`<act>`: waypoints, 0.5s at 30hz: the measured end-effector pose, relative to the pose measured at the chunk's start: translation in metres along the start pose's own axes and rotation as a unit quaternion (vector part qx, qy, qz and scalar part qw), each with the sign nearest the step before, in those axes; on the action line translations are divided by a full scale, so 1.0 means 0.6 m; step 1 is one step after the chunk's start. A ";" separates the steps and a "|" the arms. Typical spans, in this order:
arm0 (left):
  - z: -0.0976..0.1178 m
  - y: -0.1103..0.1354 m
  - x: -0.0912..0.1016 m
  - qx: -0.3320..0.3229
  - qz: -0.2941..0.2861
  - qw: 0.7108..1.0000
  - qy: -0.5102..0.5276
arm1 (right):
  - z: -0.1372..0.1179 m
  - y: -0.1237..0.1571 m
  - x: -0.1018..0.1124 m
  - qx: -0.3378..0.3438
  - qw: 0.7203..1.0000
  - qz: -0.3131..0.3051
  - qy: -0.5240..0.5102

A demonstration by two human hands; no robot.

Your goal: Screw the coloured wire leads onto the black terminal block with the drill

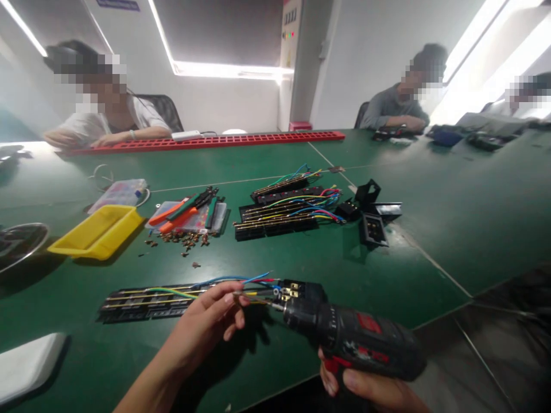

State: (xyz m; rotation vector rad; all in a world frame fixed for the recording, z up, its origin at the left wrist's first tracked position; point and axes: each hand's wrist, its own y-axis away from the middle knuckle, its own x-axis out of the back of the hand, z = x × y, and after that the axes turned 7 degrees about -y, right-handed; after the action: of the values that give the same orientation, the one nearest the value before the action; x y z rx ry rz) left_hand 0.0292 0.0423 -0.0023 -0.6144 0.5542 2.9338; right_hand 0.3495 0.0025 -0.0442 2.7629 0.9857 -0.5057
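Crosswise, the black strip [142, 302] lies left-to-right just beyond the left hand [210, 314], the nearer one, whose thumb and forefinger seemingly pinch the bit [276, 307], the right hand [371, 385] gripping the drill [361, 338].

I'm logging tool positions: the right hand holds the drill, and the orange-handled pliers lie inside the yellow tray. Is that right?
Not quite: the head view shows the orange-handled pliers lying on the clear plastic box beside the yellow tray, not inside the tray. The right hand does hold the drill.
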 end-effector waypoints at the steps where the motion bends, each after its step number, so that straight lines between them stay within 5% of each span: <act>1: 0.001 -0.001 0.000 0.006 0.008 1.000 -0.010 | 0.006 0.001 0.001 0.015 1.000 -0.002 -0.010; 15: 0.003 -0.001 -0.003 -0.055 0.039 0.998 0.009 | -0.011 0.001 -0.001 0.010 0.999 -0.001 0.030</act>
State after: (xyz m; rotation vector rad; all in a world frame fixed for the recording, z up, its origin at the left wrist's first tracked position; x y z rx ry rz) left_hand 0.0304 0.0434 -0.0002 -0.6444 0.4314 3.0519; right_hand 0.3509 0.0035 -0.0377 2.8103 1.0007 -0.4367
